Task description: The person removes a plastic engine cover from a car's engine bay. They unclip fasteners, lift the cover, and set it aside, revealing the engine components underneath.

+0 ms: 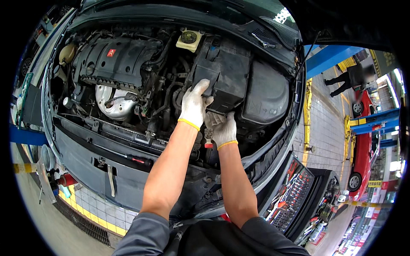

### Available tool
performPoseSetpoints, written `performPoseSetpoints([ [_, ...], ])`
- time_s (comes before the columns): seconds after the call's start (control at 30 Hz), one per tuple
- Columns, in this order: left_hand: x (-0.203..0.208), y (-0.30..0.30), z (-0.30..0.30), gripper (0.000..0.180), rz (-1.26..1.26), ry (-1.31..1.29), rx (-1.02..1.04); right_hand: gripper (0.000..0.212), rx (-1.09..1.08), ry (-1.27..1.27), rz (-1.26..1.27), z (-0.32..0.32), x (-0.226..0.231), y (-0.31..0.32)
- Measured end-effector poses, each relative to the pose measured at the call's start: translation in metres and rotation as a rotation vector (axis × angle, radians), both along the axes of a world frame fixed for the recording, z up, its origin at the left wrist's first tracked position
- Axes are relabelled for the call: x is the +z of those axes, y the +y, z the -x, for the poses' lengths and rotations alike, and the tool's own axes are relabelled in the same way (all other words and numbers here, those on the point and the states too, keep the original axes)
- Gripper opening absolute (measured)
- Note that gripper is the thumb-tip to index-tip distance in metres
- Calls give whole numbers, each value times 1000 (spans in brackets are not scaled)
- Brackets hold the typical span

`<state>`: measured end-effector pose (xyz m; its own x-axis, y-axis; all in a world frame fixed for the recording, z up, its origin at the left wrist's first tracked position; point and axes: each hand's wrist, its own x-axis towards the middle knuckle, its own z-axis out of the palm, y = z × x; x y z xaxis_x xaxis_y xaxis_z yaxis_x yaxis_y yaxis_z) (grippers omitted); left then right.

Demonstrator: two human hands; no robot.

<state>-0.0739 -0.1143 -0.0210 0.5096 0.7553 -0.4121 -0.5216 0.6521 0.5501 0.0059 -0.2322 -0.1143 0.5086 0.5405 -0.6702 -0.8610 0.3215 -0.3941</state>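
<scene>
A black plastic battery box [230, 72] stands in the engine bay, in front of both my hands. My left hand [194, 104], in a white knit glove with a yellow cuff, grips its near left corner, thumb laid up along the side and fingers curled in. My right hand [224, 129], gloved the same way, cups the lower front edge from below, fingers bent against it and partly hidden. A cable connector with a red end [208, 143] hangs just beside my right wrist.
Left of the box is the engine under its black cover [115, 59]; right of it, a black rounded housing [267, 91]. A screwdriver [141, 160] lies on the front panel, a wrench [262, 40] near the windscreen. An open tool case [290, 194] stands at lower right. Another person [352, 79] is farther off.
</scene>
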Motion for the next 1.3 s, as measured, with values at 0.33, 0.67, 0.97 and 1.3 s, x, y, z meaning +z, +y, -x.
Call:
performPoseSetpoints([
  [0.33,-4,-1,-5,31,-47,103,16,21,26,-1026,426,26,149,-25],
  [0.67,-1,-1,-4,74,-75,117,27,49,735,-1750,923,-39,220,97],
  [0.97,19,-3,7,74,-38,161,-75,70,773,-1914,1439,-77,172,191],
  [1.3,20,-2,10,68,-37,147,-35,57,729,-2043,1247,-98,154,199],
])
